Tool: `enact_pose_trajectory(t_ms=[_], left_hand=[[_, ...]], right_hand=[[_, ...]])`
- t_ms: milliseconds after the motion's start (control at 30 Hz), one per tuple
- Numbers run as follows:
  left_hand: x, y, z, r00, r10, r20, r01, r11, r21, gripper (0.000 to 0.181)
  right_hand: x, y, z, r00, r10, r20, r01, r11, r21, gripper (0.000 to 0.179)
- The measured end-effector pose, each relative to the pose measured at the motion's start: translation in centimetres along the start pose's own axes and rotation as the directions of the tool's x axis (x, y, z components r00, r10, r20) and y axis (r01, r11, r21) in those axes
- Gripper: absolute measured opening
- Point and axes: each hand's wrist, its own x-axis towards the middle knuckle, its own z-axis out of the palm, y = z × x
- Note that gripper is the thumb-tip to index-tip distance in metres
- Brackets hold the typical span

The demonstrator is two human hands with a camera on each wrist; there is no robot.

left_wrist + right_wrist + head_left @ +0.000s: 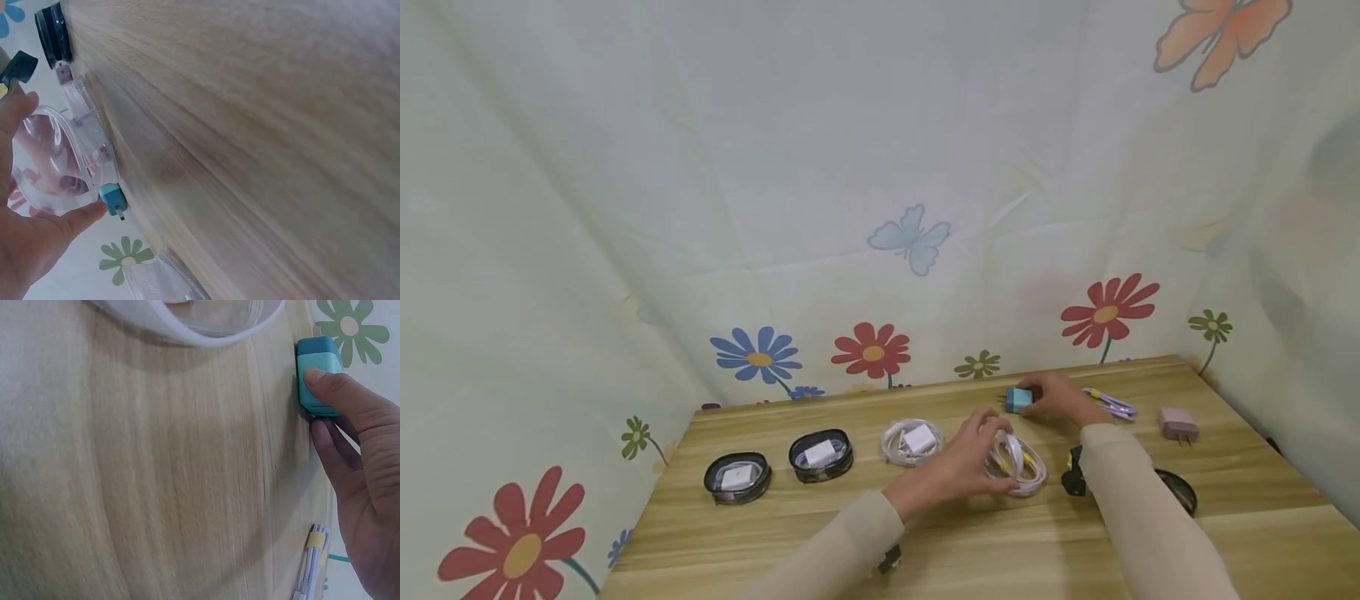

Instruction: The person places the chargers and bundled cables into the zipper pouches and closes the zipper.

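My left hand [958,458] grips the raised part of a clear oval plastic case [53,156] between thumb and fingers, with the lower part on the table. Inside it in the head view lies a coiled pale cable [1033,477] with a yellow tie. Farther back, a teal charger plug [319,375] is pinched between the thumb and fingers of my right hand [375,450]. Its prongs point left in the head view, and it is at the table surface. A bundled lilac cable [1116,406] with a yellow tie lies just right of that hand.
Left on the wooden table [760,550] stand two black-rimmed cases [737,477] and a clear case [912,442], each with a white charger and cable. A pink charger plug [1178,423] lies right. My right sleeve partly covers another black case [1178,492]. Patterned cloth [820,167] hangs behind.
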Motion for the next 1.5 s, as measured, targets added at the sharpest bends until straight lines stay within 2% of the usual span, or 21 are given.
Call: enact_pose_trajectory(t_ms=[400,500,733,1233,1500], left_hand=[[-0.1,0.0,0.1,1.000,-0.009,0.003,0.009,1.000,0.005,0.073],[-0.2,0.0,0.1,1.000,-0.011,0.006,0.011,1.000,-0.007,0.073],[-0.2,-0.1,0.3,1.000,-0.019,0.020,0.020,0.999,-0.030,0.072],[-0.2,-0.1,0.3,1.000,-0.005,-0.003,0.005,1.000,0.005,0.072],[-0.2,0.1,0.2,1.000,-0.011,-0.001,0.011,1.000,0.007,0.071]], right_hand=[[0.3,0.9,-0.2,0.998,0.031,-0.053,-0.031,1.000,0.004,0.047],[0.3,0.6,-0.8,0.997,0.036,-0.067,-0.035,0.999,0.017,0.048],[0.1,-0.1,-2.1,0.995,-0.031,-0.096,0.029,0.999,-0.017,0.044],[-0.4,-1.1,-3.7,0.991,-0.040,-0.129,0.041,0.999,0.002,0.042],[-0.7,-2.2,-4.2,0.990,-0.042,-0.131,0.038,0.999,-0.037,0.040]])
